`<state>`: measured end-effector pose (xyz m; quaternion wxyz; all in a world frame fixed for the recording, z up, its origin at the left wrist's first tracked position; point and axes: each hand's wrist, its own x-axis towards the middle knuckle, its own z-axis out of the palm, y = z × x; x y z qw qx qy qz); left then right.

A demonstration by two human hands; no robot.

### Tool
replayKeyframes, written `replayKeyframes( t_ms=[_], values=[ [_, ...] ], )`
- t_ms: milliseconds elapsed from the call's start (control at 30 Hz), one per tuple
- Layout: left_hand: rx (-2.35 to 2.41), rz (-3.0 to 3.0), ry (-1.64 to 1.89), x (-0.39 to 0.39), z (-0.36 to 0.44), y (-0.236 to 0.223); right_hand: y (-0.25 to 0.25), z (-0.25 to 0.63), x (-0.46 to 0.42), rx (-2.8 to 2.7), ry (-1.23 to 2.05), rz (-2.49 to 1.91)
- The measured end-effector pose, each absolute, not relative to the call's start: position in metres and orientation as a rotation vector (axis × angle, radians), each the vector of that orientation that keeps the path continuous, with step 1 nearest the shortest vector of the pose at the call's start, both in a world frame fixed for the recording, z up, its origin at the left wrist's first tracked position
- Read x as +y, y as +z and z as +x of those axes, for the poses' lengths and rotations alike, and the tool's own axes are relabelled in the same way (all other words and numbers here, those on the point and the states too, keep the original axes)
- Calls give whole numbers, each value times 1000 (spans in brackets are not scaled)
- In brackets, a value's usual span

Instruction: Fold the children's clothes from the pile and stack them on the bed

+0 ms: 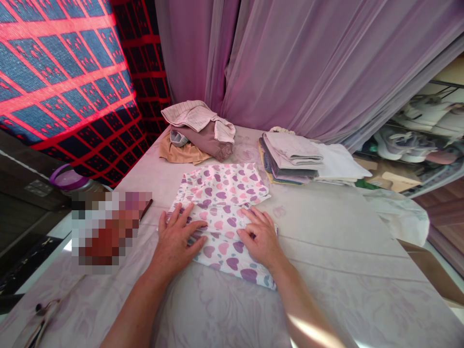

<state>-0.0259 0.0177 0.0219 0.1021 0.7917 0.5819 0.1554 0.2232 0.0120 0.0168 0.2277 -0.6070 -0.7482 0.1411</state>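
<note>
Head cam view here, and the person is working both bare hands over a heart-print cloth (221, 186), which is lying doubled over, by the look of it, in the middle of a pale floral bedspread (326, 251). The left hand (177, 237) is pressing down open with its fingers spread, and the right hand (259, 237) is resting on the cloth with its fingers a little curled, so as far as I can tell nothing is being clenched or pinched, it's just palms-down contact. Where I think this could go sideways: since the hands are pressing rather than gripping, the top layer could slip out of line if they drag across it, and a soft bedspread isn't exactly a firm surface, so wrinkles could creep in. The far edge is also sitting out past the fingers with nothing holding it, so it could flop or shift. A stack of folded clothes (290, 159) is sitting just up and to the right, close enough to get nudged by a wide reach, and the rumpled clothes pile (197, 140) behind the cloth looks loose enough to slump toward it. On the left, a pixelated patch (105, 229) is hiding whatever is there, so I can't say if that's a snag risk.
</note>
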Motion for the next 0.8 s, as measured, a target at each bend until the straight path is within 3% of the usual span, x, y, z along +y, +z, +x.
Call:
replayKeyframes(
  t_ms=[533, 800],
  values=[
    [1559, 2262, 571, 24, -40, 20, 32, 230, 5, -2058, 599, -1632],
    [1477, 2240, 676, 20, -41, 31, 31, 237, -28, -2238, 540, -1618]
  ],
)
